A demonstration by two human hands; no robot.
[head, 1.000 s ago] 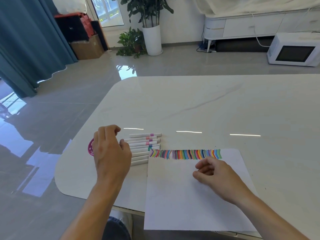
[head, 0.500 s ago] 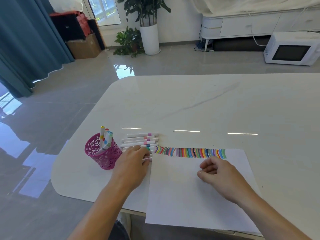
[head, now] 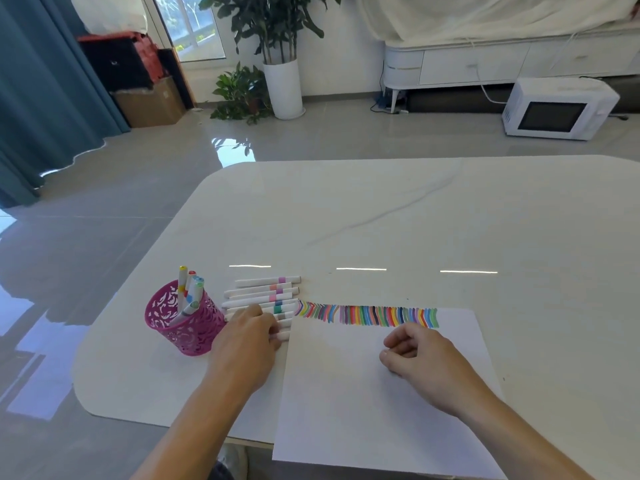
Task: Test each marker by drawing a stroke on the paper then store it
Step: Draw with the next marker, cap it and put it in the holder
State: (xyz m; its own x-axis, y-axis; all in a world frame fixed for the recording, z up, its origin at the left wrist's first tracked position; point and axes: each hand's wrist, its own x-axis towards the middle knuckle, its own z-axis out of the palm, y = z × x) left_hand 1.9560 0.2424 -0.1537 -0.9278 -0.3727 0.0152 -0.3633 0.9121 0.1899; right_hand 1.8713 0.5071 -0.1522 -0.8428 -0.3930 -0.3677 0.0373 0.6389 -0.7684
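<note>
Head view: hands at markers (head: 263,292) and paper (head: 346,410).
Left hand (head: 247,344) lies over the row's nearest markers, just left of the paper on the worktop (head: 381,220); whether it grips one, I cannot tell. Right hand (head: 419,362) rests loosely curled on the paper, holding nothing, on the near side of the coloured strokes (head: 367,315). Pink cup (head: 187,327), left of the row, holds more markers.

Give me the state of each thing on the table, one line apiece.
Pink perforated pen cup: upright, stored markers inside.
White markers in a row: lying flat, capped.
White paper sheet: flat, strokes along far edge.
Left hand: on nearest markers, grip hidden.
Right hand: loosely curled on paper, empty.
</note>
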